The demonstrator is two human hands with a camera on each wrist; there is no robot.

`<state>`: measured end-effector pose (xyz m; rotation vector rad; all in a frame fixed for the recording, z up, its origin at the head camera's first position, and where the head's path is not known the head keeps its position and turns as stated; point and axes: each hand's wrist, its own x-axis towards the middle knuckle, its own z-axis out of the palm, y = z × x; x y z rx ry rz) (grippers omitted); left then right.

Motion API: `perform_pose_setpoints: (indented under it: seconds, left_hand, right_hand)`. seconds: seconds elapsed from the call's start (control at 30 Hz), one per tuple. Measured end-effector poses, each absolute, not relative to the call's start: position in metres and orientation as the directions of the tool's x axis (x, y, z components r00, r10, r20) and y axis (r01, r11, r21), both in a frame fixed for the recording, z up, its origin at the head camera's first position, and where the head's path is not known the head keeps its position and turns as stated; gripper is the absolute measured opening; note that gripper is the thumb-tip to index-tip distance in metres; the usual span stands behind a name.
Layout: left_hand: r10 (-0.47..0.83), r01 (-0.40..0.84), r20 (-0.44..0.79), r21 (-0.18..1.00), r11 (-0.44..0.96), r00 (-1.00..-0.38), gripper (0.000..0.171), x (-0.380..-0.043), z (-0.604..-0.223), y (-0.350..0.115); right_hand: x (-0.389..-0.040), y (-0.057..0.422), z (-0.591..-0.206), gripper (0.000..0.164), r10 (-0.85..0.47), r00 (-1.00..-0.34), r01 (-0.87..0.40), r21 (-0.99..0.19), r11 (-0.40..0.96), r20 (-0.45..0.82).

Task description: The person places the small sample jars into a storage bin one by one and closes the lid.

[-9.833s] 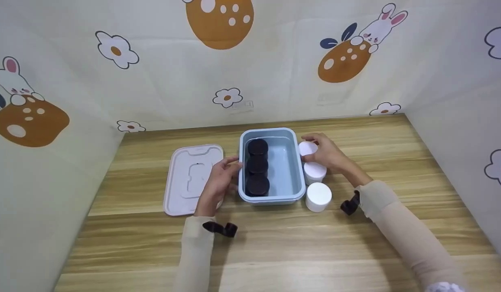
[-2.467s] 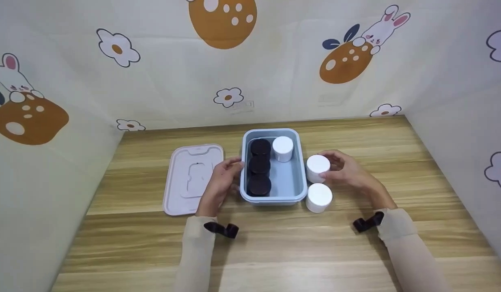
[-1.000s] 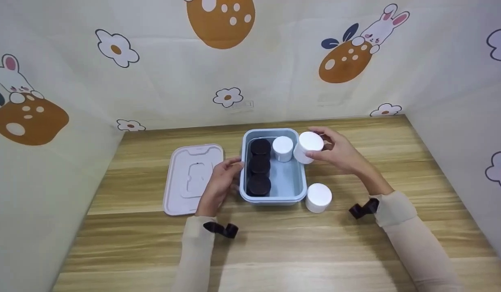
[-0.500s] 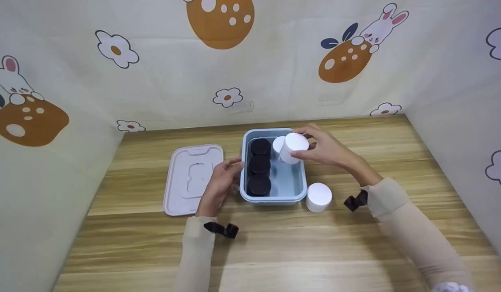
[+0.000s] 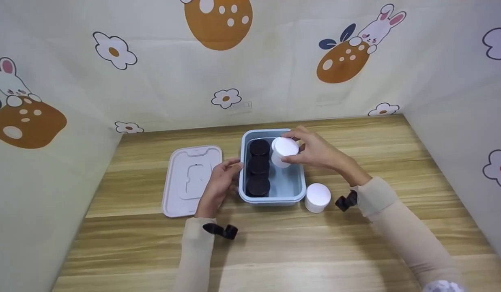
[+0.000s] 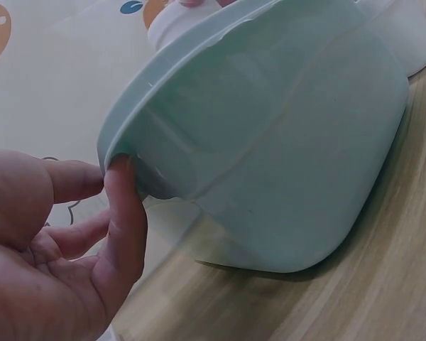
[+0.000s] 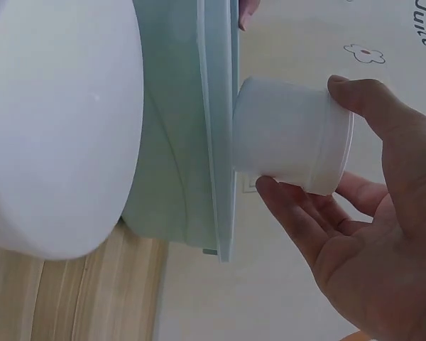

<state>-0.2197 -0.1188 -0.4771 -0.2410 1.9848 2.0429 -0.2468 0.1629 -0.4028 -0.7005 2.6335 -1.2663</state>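
In the head view, my right hand [image 5: 315,151] pinches a white lidded jar [image 5: 284,152] by its lid end, between thumb and fingers. This jar [image 7: 291,135] overlaps the far right part of the light blue box [image 5: 274,199]. Another white jar in the box is mostly hidden behind it. Three black-topped jars [image 5: 259,165] stand in a row along the box's left side. My left hand [image 5: 220,180] holds the box's left rim, fingertips at and under the lip [image 6: 124,131] in the left wrist view. One more white jar [image 5: 317,197] stands outside, by the near right corner.
A pale, flat box lid [image 5: 177,182] lies left of the box, partly behind my left hand. The wooden table [image 5: 270,251] is bounded by a printed cloth [image 5: 165,73] at the back and sides. Black wrist mounts [image 5: 221,230] show on both sleeves.
Since the oldest frame, one white jar has gone into the box's far right. My right hand then lifted a second from the table and moved it left over the box. The left hand stays put.
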Motion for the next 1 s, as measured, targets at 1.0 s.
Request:
perform_pose_setpoints:
  seconds: [1.0]
  left_hand:
    - [0.087, -0.299, -0.296, 0.954, -0.032, -0.951, 0.038, -0.218, -0.478, -0.119]
  right_hand:
    - [-0.251, 0.141, -0.426, 0.058, -0.66, -0.75, -0.608, -0.444, 0.658, 0.05]
